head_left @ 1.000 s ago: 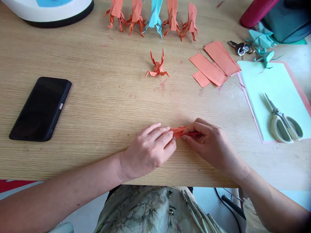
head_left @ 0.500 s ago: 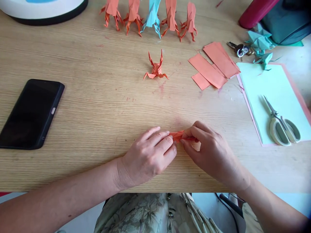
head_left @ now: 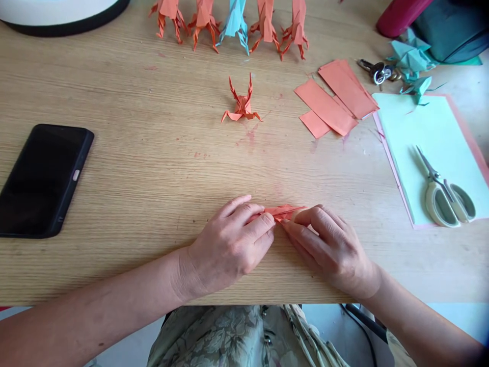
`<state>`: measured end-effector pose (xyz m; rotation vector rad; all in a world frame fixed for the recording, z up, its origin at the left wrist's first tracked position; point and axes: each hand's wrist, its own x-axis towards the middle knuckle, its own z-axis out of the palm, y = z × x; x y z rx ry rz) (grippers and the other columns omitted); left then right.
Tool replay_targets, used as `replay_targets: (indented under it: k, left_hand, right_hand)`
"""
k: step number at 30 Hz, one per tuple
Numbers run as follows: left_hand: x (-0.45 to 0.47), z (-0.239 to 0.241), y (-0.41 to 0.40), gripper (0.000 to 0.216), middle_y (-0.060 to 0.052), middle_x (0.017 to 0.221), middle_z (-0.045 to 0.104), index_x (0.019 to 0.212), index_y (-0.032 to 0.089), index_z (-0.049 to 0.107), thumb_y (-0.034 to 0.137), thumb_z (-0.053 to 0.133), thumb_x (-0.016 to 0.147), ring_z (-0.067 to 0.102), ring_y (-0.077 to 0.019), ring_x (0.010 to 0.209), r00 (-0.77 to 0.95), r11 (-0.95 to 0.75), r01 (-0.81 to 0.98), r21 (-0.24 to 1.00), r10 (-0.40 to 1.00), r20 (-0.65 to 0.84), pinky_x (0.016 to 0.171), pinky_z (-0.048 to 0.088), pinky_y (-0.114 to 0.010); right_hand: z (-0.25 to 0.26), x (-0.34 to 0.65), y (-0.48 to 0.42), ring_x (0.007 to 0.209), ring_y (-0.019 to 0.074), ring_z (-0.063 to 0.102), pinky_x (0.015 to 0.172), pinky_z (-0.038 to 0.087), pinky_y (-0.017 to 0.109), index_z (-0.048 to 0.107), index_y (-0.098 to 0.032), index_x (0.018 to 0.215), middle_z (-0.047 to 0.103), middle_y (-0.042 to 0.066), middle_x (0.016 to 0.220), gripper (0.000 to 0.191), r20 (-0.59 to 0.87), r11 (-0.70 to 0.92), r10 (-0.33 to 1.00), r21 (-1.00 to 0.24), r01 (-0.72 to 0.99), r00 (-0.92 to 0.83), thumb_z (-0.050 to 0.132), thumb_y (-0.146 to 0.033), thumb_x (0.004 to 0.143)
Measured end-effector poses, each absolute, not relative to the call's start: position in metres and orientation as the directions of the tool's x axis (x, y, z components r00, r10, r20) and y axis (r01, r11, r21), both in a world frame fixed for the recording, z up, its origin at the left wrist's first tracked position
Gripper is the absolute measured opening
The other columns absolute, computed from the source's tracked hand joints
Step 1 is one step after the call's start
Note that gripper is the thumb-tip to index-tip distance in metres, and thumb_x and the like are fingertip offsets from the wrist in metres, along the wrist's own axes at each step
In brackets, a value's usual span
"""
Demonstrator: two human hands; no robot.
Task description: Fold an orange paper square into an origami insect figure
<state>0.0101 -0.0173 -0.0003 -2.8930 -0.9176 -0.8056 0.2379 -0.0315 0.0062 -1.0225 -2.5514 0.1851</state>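
Note:
A small piece of folded orange origami paper (head_left: 284, 210) lies at the front of the wooden table, between my hands. My left hand (head_left: 233, 239) presses its left end against the table, with the fingertips closed over it and hiding part of it. At the lower right edge of the paper, my right hand (head_left: 328, 244) has its fingers pinched together on a fold. Some narrow flaps point out to the right. Farther back stands a finished-looking orange origami figure (head_left: 243, 108) with two raised prongs and spread legs.
Orange paper strips (head_left: 326, 107) lie right of centre. Scissors (head_left: 443, 191) rest on pale green paper (head_left: 405, 137). A phone (head_left: 42, 178) lies at left. Several origami figures (head_left: 235, 23) line the back. Keys (head_left: 380, 72), teal origami (head_left: 412, 58) and a dark red cylinder (head_left: 399, 18) occupy the back right.
My right hand has shifted from the paper's right end to its lower edge, uncovering the flaps on the right. My left hand stays on the left end. The view has shifted slightly.

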Motion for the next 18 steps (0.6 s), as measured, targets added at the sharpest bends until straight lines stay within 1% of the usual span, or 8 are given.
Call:
replay_targets:
  k: [3, 5, 7, 9, 11, 14, 18]
  left_hand:
    - [0.0099, 0.0022, -0.0167, 0.014, -0.005, 0.099, 0.075, 0.097, 0.01, 0.073, 0.004, 0.061, 0.093, 0.07, -0.0193, 0.094, 0.704, -0.836, 0.528, 0.147, 0.528, 0.474, 0.1, 0.059, -0.04]
    - [0.0086, 0.0029, -0.017, 0.016, -0.006, 0.104, 0.075, 0.102, 0.009, 0.073, 0.004, 0.061, 0.093, 0.07, -0.0196, 0.097, 0.717, -0.844, 0.52, 0.131, 0.515, 0.469, 0.1, 0.059, -0.039]
    - [0.0066, 0.0024, -0.0174, 0.018, -0.007, 0.109, 0.075, 0.107, 0.008, 0.072, 0.005, 0.061, 0.093, 0.07, -0.0216, 0.102, 0.734, -0.855, 0.505, 0.117, 0.497, 0.464, 0.1, 0.059, -0.04]
    - [0.0045, 0.001, -0.0172, 0.02, -0.009, 0.113, 0.075, 0.111, 0.007, 0.071, 0.005, 0.062, 0.093, 0.07, -0.0243, 0.106, 0.747, -0.866, 0.487, 0.117, 0.482, 0.459, 0.101, 0.059, -0.043]
    - [0.0032, -0.0002, -0.0164, 0.021, -0.01, 0.115, 0.075, 0.112, 0.006, 0.071, 0.006, 0.062, 0.093, 0.07, -0.0263, 0.107, 0.756, -0.873, 0.473, 0.119, 0.471, 0.455, 0.1, 0.059, -0.046]
    - [0.0032, 0.0, -0.0148, 0.02, -0.009, 0.114, 0.076, 0.111, 0.008, 0.071, 0.006, 0.06, 0.095, 0.071, -0.0262, 0.107, 0.757, -0.874, 0.471, 0.121, 0.471, 0.454, 0.1, 0.059, -0.048]
    - [0.0047, 0.0041, -0.0146, 0.02, -0.008, 0.107, 0.078, 0.11, 0.009, 0.072, 0.007, 0.055, 0.098, 0.073, -0.0239, 0.102, 0.745, -0.866, 0.483, 0.129, 0.483, 0.46, 0.098, 0.061, -0.044]
  right_hand:
    - [0.0107, 0.2381, -0.0315, 0.075, 0.018, 0.055, 0.066, 0.048, 0.032, 0.067, -0.012, 0.101, 0.061, 0.008, 0.085, 0.017, 0.31, 0.736, 0.676, -0.252, 0.628, -0.668, 0.052, -0.006, 0.097]
    - [0.014, 0.2372, -0.031, 0.073, 0.0174, 0.056, 0.064, 0.048, 0.032, 0.068, -0.013, 0.102, 0.062, 0.006, 0.081, 0.019, 0.311, 0.752, 0.657, -0.217, 0.622, -0.687, 0.051, -0.006, 0.097]
    - [0.0162, 0.2367, -0.0311, 0.073, 0.0176, 0.057, 0.064, 0.049, 0.032, 0.068, -0.013, 0.106, 0.063, 0.006, 0.079, 0.021, 0.308, 0.776, 0.628, -0.175, 0.606, -0.715, 0.051, -0.006, 0.097]
    - [0.0167, 0.2372, -0.0323, 0.074, 0.0185, 0.059, 0.064, 0.05, 0.032, 0.068, -0.011, 0.111, 0.064, 0.007, 0.08, 0.023, 0.302, 0.79, 0.61, -0.163, 0.591, -0.732, 0.05, -0.005, 0.097]
    - [0.016, 0.2383, -0.0342, 0.077, 0.0195, 0.06, 0.064, 0.05, 0.033, 0.067, -0.009, 0.117, 0.065, 0.008, 0.083, 0.027, 0.292, 0.786, 0.617, -0.186, 0.589, -0.731, 0.05, -0.004, 0.097]
    - [0.0138, 0.2398, -0.0369, 0.078, 0.0201, 0.06, 0.064, 0.05, 0.033, 0.063, -0.01, 0.126, 0.065, 0.009, 0.086, 0.033, 0.291, 0.77, 0.638, -0.228, 0.596, -0.712, 0.049, -0.004, 0.097]
    - [0.0112, 0.2407, -0.038, 0.075, 0.02, 0.057, 0.063, 0.049, 0.033, 0.064, -0.009, 0.123, 0.066, 0.009, 0.085, 0.029, 0.3, 0.76, 0.65, -0.266, 0.593, -0.698, 0.051, -0.004, 0.097]
